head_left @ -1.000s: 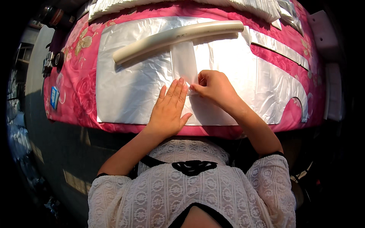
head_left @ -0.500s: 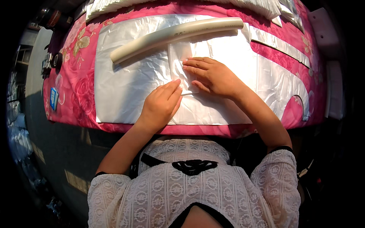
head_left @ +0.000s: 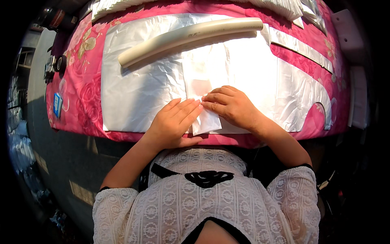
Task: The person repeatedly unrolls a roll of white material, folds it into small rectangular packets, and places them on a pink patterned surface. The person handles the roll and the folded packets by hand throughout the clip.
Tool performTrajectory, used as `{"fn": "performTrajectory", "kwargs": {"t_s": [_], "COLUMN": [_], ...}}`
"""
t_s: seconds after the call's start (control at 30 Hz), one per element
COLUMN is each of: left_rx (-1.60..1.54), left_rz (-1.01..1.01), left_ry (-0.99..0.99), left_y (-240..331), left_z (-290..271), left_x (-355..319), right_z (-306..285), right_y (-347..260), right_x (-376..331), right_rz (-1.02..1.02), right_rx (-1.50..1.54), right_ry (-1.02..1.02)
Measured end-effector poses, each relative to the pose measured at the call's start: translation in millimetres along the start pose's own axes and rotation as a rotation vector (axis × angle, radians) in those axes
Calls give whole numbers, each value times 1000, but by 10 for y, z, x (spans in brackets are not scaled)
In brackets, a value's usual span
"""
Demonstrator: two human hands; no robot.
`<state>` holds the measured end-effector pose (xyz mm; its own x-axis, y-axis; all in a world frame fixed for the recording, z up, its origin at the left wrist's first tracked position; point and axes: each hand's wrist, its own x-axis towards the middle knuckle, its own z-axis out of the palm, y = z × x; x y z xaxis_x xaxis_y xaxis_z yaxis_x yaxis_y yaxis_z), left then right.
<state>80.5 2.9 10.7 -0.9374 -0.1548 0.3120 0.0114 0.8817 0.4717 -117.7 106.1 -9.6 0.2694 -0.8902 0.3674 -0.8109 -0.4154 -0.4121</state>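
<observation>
White strip [head_left: 207, 124], long axis near-to-far; left hand [head_left: 171, 123] flat at its left, right hand [head_left: 233, 106] bent at its right, grip unclear.

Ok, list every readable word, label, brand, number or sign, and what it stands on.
No text is legible.
Pale tube: small dark marks, too blurred to read.
Blue-and-white packet: any print too small.
Dark container: reddish label, any lettering unreadable.
</observation>
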Motion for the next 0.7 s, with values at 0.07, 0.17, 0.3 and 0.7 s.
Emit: {"fn": "performTrajectory", "kwargs": {"t_s": [0.07,0.17,0.3,0.7], "left_rx": [0,-23,-92,-496], "left_rz": [-12,-61,-235,-903], "left_ry": [-16,-12,60,146], "left_y": [-30,-89,-85,-279], "left_z": [33,86,102,87], "left_x": [-33,-52,13,366], "right_z": [-26,-51,-57,-235], "right_y": [-48,-52,11,157], "right_x": [-17,-25,52,536], "right_rz": [33,138,437,1117], "right_rx": [4,49,267,501], "right_ry": [-4,26,72,-310]}}
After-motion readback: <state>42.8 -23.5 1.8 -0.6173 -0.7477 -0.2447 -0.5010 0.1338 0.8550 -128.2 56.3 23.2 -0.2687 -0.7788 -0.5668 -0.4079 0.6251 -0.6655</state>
